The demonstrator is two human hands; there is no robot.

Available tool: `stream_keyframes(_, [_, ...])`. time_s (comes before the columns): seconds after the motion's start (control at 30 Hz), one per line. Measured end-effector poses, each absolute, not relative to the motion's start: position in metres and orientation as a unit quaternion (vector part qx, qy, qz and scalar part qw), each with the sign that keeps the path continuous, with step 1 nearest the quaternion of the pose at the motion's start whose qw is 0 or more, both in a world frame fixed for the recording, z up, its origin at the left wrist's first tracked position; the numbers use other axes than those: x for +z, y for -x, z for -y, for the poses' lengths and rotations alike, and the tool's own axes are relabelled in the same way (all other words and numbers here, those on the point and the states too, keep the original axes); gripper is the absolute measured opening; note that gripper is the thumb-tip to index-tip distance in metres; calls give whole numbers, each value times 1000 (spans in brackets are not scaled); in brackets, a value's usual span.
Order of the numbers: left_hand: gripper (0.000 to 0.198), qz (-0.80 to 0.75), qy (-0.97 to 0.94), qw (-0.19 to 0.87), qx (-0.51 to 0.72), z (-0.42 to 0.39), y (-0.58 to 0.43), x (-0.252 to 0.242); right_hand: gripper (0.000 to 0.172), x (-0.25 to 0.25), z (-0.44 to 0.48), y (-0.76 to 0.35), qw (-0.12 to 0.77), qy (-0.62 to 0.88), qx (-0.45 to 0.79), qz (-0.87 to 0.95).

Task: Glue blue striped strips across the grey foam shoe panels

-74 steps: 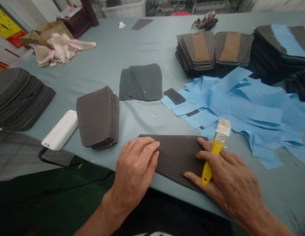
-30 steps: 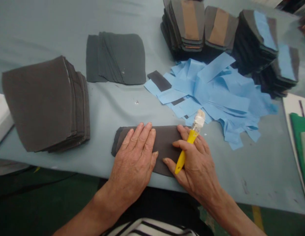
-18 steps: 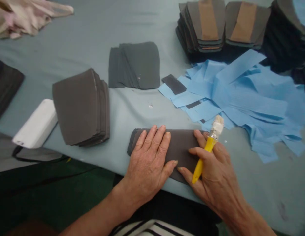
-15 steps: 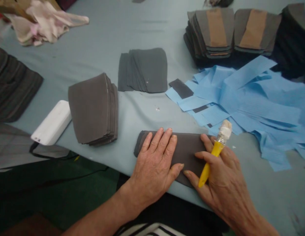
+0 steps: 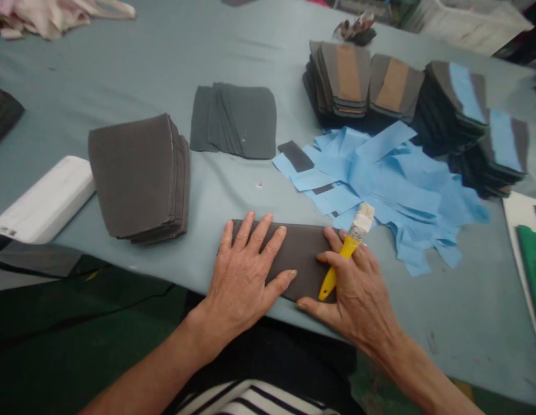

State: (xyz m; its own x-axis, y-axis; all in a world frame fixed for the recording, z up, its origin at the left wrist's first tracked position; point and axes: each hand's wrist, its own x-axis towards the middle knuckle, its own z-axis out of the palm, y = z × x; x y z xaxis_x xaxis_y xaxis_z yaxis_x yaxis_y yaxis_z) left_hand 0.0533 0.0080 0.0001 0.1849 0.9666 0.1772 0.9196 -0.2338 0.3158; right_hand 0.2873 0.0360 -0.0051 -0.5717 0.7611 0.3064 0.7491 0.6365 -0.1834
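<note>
A dark grey fabric piece (image 5: 305,259) lies flat near the table's front edge, its middle partly hidden under my hands. My left hand (image 5: 242,271) presses on its left part with the fingers spread. My right hand (image 5: 354,294) rests on its right end, and a paintbrush with a yellow plastic handle (image 5: 331,281) and pale, stiffened bristles (image 5: 362,218) is held between the fingers. The brush's bristles point away from me, above the fabric's far right corner.
Grey-blue cloth covers the table. A stack of dark fabric pieces (image 5: 138,177) and a fanned stack (image 5: 233,121) stand ahead to the left. Loose blue paper strips (image 5: 380,178) lie to the right, before stacks with tan or blue strips (image 5: 393,86). A white block (image 5: 43,199) lies left.
My left hand has moved from the fabric's left end further onto it, and its fingers now lie spread flat. The view has swung about, and the brush stays in my right hand.
</note>
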Motion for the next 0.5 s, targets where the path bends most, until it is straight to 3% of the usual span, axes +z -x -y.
stream_keyframes(0.27, [68,-620,-770,20,152,-7,-60,10,69,-3,-41,-290,199,435,26,878])
stream_keyframes(0.5, [72,-564,-803,35,190,-9,-98,26,73,33,-35,-303,259,435,40,861])
